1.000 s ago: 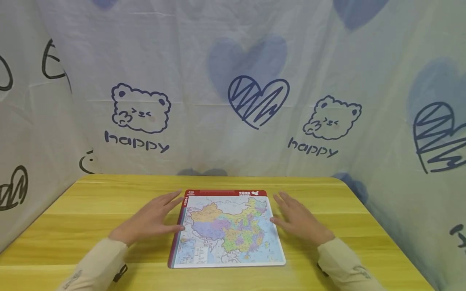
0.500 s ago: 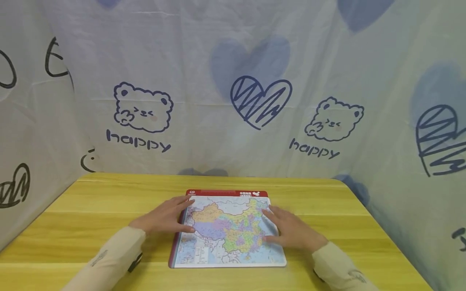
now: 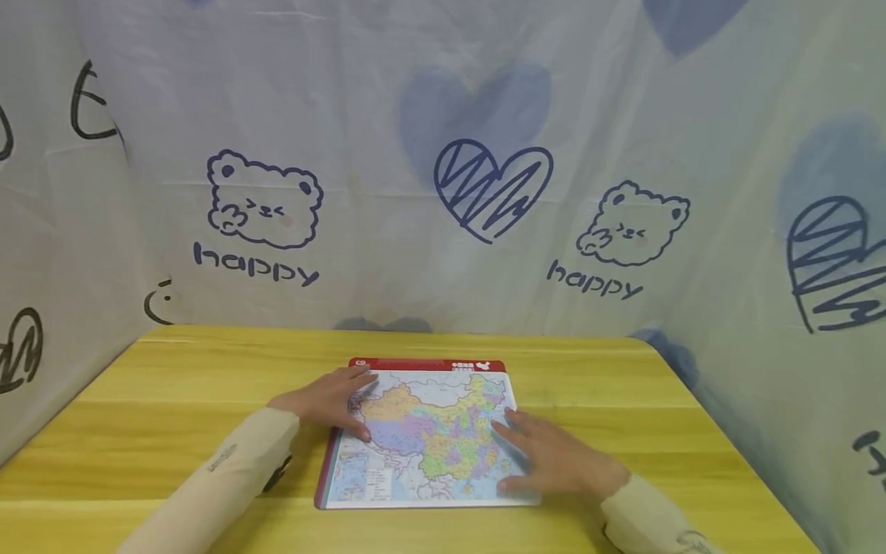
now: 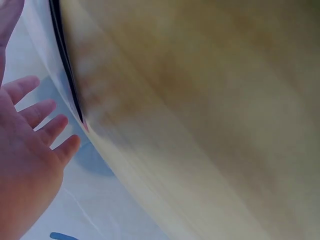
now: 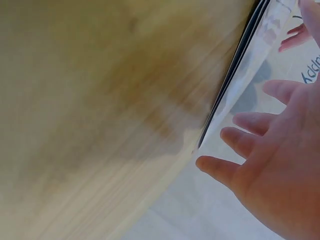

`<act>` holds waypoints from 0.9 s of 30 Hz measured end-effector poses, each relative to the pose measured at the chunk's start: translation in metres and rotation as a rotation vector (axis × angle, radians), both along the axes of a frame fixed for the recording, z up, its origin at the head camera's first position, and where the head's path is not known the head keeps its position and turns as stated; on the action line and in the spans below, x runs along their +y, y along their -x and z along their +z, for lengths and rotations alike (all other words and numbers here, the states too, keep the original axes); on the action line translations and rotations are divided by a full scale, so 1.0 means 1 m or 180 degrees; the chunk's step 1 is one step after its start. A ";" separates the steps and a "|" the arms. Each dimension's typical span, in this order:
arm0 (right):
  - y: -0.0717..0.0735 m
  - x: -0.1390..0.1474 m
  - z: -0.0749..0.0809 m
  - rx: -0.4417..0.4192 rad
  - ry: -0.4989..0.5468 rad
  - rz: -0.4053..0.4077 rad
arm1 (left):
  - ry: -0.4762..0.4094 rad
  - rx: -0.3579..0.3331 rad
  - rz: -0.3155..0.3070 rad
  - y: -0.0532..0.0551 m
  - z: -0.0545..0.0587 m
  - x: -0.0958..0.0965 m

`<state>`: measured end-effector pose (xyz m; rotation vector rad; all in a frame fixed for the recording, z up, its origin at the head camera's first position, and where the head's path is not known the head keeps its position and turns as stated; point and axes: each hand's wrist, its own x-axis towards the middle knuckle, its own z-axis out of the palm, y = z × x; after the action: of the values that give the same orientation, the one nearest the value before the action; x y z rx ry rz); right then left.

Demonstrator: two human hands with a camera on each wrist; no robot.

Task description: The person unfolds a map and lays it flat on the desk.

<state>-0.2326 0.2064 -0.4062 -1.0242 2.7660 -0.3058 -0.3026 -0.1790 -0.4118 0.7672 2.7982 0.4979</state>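
Note:
A map board (image 3: 436, 438) with a red top strip and coloured regions lies flat on the wooden table (image 3: 208, 385). Over its left edge is my left hand (image 3: 328, 402), fingers spread, the thumb and fingertips overlapping the map's upper left part. My right hand (image 3: 557, 458) is over the right edge, fingers also spread, the thumb lower down near the bottom right corner. In the left wrist view the left hand (image 4: 30, 150) shows its palm with fingers apart, beside the board's dark edge (image 4: 65, 60). The right wrist view shows the right hand (image 5: 275, 145) likewise, with nothing gripped.
A white cloth (image 3: 374, 254) printed with hearts, bears and the word "happy" hangs behind the table and along both sides. The yellow wood-grain tabletop extends around the board on all sides.
Both hands have come inward from beside the board to over its left and right edges. Over the last half second the right hand has shifted slightly towards me. The board lies in about the same place.

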 end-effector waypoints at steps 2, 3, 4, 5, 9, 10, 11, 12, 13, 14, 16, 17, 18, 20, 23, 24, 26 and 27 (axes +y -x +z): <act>-0.002 -0.003 0.001 -0.0060 -0.0045 -0.0012 | 0.0004 -0.0039 0.0033 0.003 -0.002 -0.004; -0.003 -0.004 0.001 -0.0093 -0.0070 -0.0035 | -0.0002 -0.0050 0.0056 0.004 -0.002 -0.006; -0.005 -0.005 0.002 -0.0113 -0.0106 -0.0050 | -0.0001 -0.0057 0.0081 0.004 -0.003 -0.008; -0.006 -0.006 0.003 -0.0148 -0.0143 -0.0083 | -0.0017 -0.0083 0.0108 0.004 -0.003 -0.009; -0.009 -0.006 0.005 -0.0233 -0.0233 -0.0177 | -0.0013 -0.0167 0.0155 0.003 -0.003 -0.008; -0.009 -0.006 0.005 -0.0234 -0.0251 -0.0183 | 0.0005 -0.0185 0.0168 0.002 -0.003 -0.008; -0.009 -0.007 0.004 -0.0238 -0.0259 -0.0193 | 0.0025 -0.0200 0.0167 0.002 -0.003 -0.007; -0.009 -0.007 0.004 -0.0231 -0.0271 -0.0193 | 0.0054 -0.0207 0.0172 0.001 -0.003 -0.007; -0.009 -0.007 0.003 -0.0229 -0.0292 -0.0198 | 0.0087 -0.0193 0.0159 0.001 -0.003 -0.007; -0.009 -0.007 0.003 -0.0229 -0.0308 -0.0205 | 0.0108 -0.0192 0.0153 0.000 -0.003 -0.006; -0.009 -0.007 0.002 -0.0230 -0.0328 -0.0214 | 0.0143 -0.0190 0.0145 0.000 -0.002 -0.006; -0.009 -0.007 0.001 -0.0233 -0.0332 -0.0210 | 0.0152 -0.0204 0.0147 -0.001 -0.002 -0.006; -0.008 -0.007 0.001 -0.0237 -0.0333 -0.0206 | 0.0162 -0.0228 0.0163 -0.002 -0.002 -0.006; -0.008 -0.007 0.000 -0.0247 -0.0332 -0.0207 | 0.0182 -0.0284 0.0175 -0.003 -0.001 -0.006; -0.007 -0.005 -0.001 -0.0278 -0.0298 -0.0204 | 0.0187 -0.0422 0.0200 -0.008 0.003 -0.006; -0.006 -0.004 -0.001 -0.0295 -0.0279 -0.0213 | 0.0187 -0.0463 0.0193 -0.010 0.004 -0.006; -0.005 -0.003 -0.001 -0.0337 -0.0248 -0.0240 | 0.0180 -0.0527 0.0170 -0.013 0.006 -0.006; -0.004 -0.002 -0.001 -0.0362 -0.0224 -0.0248 | 0.0172 -0.0552 0.0157 -0.015 0.007 -0.006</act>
<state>-0.2284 0.2039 -0.4074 -0.8566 2.6980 -0.2668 -0.2873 -0.1853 -0.4045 0.6141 2.6633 0.4709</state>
